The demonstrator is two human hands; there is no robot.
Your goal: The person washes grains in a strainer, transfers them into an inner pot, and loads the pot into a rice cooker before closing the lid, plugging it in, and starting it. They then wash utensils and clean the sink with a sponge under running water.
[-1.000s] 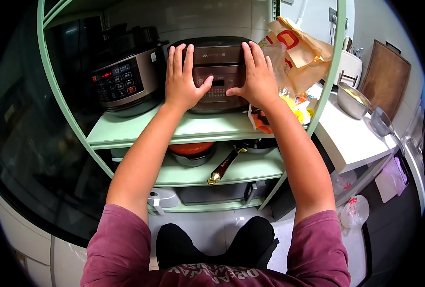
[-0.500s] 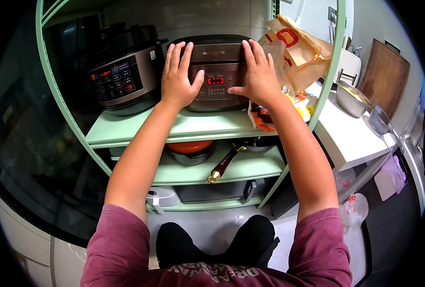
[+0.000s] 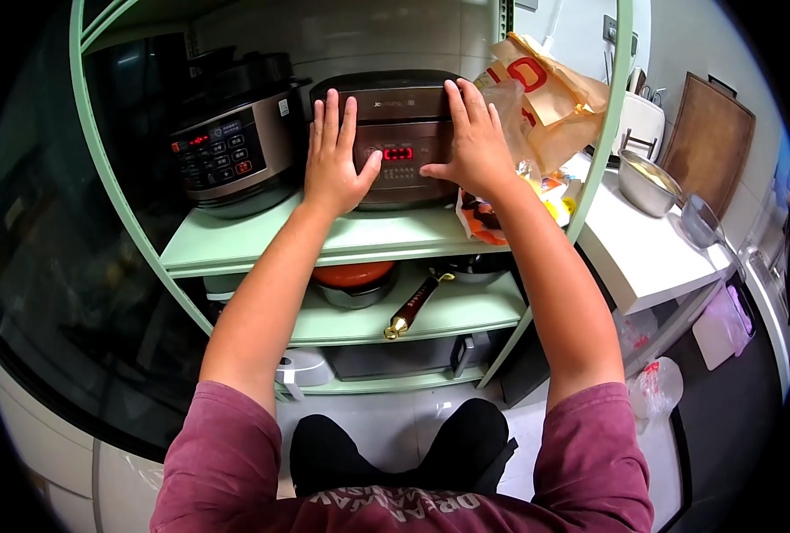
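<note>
Rice cooker (image 3: 413, 135) was set back from the front edge of the green shelf (image 3: 386, 234), flanked by a pressure cooker (image 3: 275, 133) and paper bag (image 3: 566, 107), its front partly covered by left hand (image 3: 334, 171) and right hand (image 3: 479, 147), fingers spread.

Cooker: I see a squat, brown-bodied cooker (image 3: 410, 185) with rounded corners and a glossy dark top.
Lid: from my side the lid (image 3: 395, 83) looks down, with pale lettering on its front band.
Display: I make out lit red characters on the display (image 3: 398, 154), too blurred to read.
Pose: upright, front towards me.
Place: on the green upper shelf (image 3: 386, 234).
</note>
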